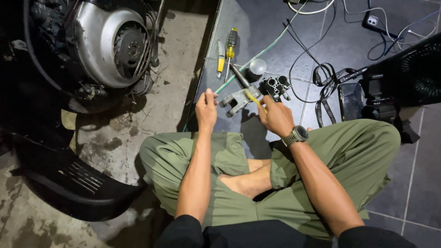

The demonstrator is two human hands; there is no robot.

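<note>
Fingers [210,95] of left hand [206,111] pinched shut on thin green wire [257,56], near the edge where dark tiled floor [415,183] meets rough concrete. Fingers [265,102] of right hand [275,117], watch on the wrist, curled around a yellow-handled tool [253,98], tip laid against grey metal bracket [239,99].

From the head view: bracket resting on the tiles just ahead of the crossed legs, between both hands. Looks like cast metal, so probably stiff, fairly heavy, rough enough not to slip; best gripped by its flat arms. Wire soft and springy, likely to slide through a loose pinch.

Close behind the bracket: black ribbed part [276,86], small round bulb [257,67], yellow-and-black screwdriver [230,46]. Black strap [327,94] and loose cables crowding the far tiles. Scooter engine cover [108,43] over the concrete toward the far left corner.
</note>
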